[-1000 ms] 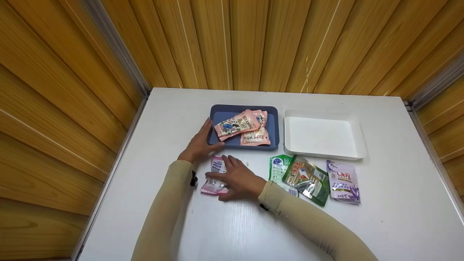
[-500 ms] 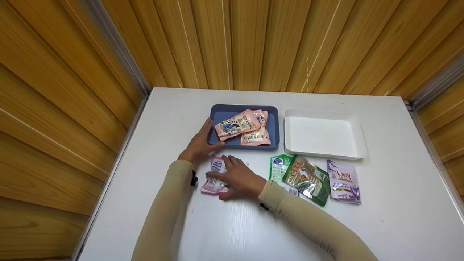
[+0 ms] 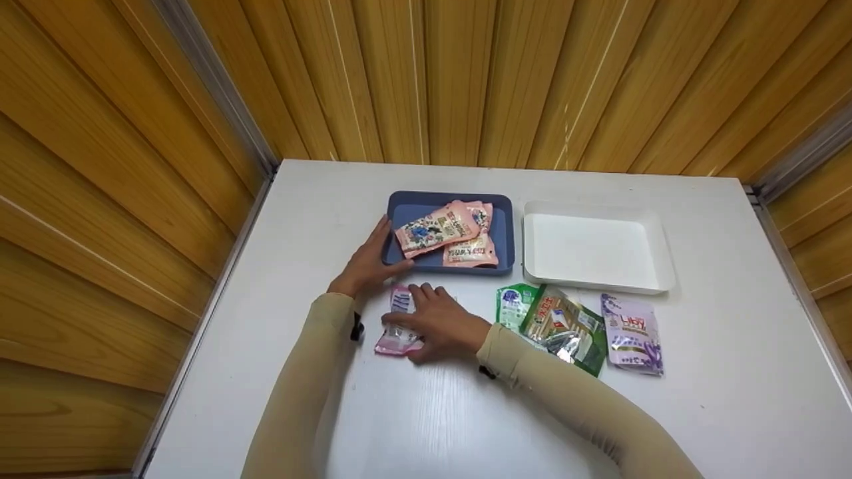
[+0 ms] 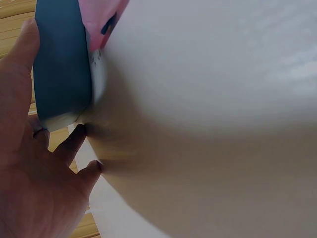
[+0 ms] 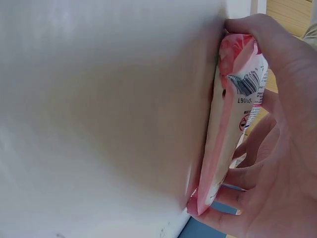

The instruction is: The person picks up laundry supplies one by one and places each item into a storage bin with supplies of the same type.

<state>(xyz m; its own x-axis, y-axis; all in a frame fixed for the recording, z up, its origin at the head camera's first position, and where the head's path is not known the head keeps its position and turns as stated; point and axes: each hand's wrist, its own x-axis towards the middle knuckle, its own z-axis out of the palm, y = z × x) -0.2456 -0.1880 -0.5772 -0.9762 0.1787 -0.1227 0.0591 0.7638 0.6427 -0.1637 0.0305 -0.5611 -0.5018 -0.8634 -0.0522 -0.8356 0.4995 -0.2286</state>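
Observation:
My left hand (image 3: 363, 266) lies at the near left corner of a blue tray (image 3: 407, 211), thumb along its front side and fingers spread against its left wall. In the left wrist view, straight fingertips reach the tabletop beside the tray wall (image 4: 62, 64). Two pink printed packets (image 3: 436, 229) overlap inside this tray. In front of it, my right hand (image 3: 446, 322) covers much of a pink and white packet (image 3: 395, 342) on the table. The right wrist view shows this packet standing partly on its edge, thumb at one end and fingers curled round its far side; a barcode (image 5: 245, 83) faces out.
A white tray (image 3: 589, 249) stands right of the blue one, nothing inside. Before it lie a green and white pouch (image 3: 514, 307), a dark green pouch (image 3: 566, 329) overlapping that, and a purple pouch (image 3: 631, 332). Wood-panelled walls (image 3: 452, 80) rise behind the white table (image 3: 413, 412).
My right hand and the pink and white packet under it have shifted slightly to the right. My left hand stays at the blue tray's corner.

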